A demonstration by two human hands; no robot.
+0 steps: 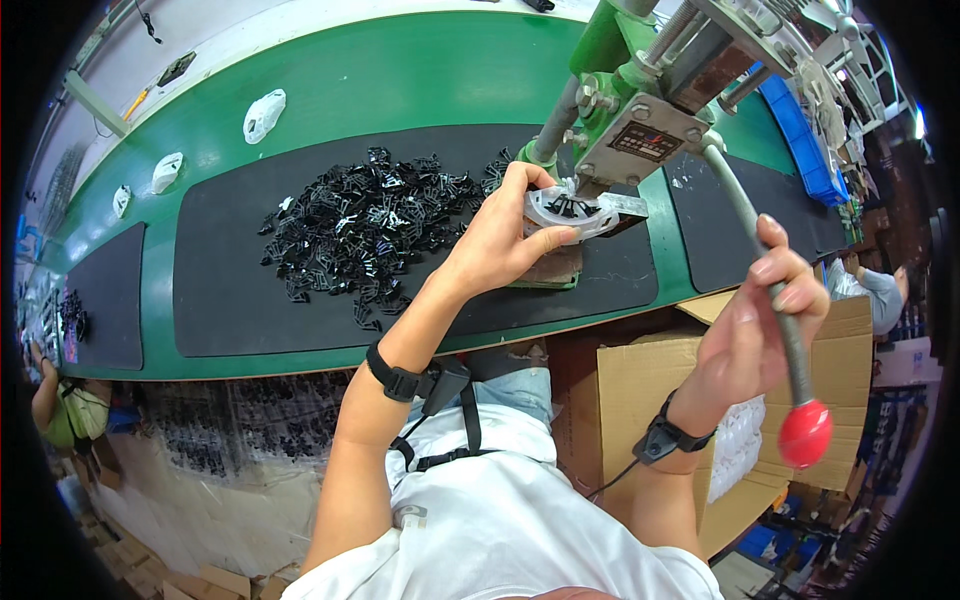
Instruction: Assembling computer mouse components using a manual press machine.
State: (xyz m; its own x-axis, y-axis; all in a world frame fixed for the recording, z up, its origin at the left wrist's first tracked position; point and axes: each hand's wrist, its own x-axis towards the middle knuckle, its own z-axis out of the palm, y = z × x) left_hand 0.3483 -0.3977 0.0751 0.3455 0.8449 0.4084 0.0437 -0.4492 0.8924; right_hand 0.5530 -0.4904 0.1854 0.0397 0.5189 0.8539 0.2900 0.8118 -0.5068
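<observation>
My left hand (498, 232) grips a translucent white curved plastic part (597, 222), thumb in front and fingers behind. Small black pieces (568, 207) show inside the part. It sits under the ram of a green hand press (625, 120), above the press's base block (553, 268). My right hand (762, 318) is wrapped round the grey lever (737, 190) of the press, whose red ball knob (805, 435) sticks out below the hand. Left of my left hand lies a large heap of small black plastic clips (370, 230).
A black mat (225, 270) covers part of the green table (400, 75). White plastic bags (264, 116) lie toward the back left. At the right are a blue tray (800, 140) and an open cardboard box (640, 400) with clear-wrapped goods. Another person's arm (45, 390) shows far left.
</observation>
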